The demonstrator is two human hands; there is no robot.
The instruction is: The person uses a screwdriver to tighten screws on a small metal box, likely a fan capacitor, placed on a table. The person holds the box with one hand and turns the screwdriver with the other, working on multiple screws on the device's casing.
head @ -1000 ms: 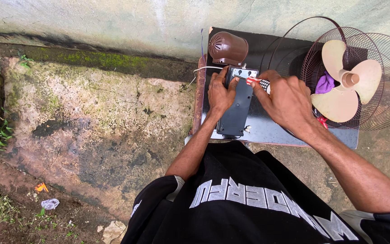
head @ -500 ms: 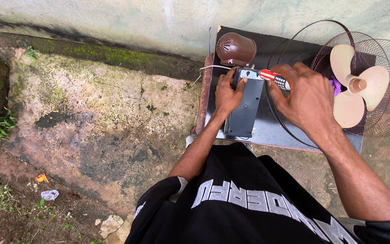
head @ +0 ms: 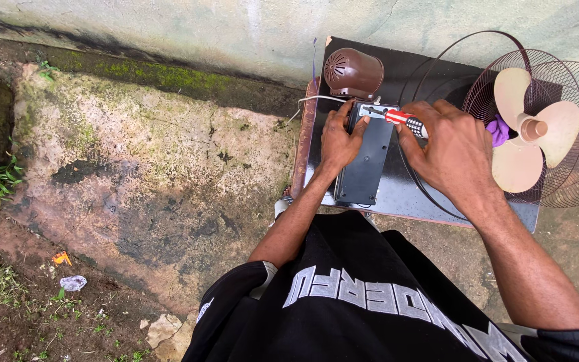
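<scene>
Between both hands, black box (head: pixel 364 164); screwdriver (head: pixel 407 122) apparently within right grip (head: pixel 454 151).

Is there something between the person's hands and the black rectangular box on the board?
Nothing visible does. The left hand already rests on the black rectangular plastic box, and the right hand brings a red-and-white-handled screwdriver to its top end.

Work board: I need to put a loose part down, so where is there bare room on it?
Free: the board's near strip, between the black housing and fan blade. Crowded: the far end, with the brown motor cover, left hand and right hand holding the screwdriver.
</scene>
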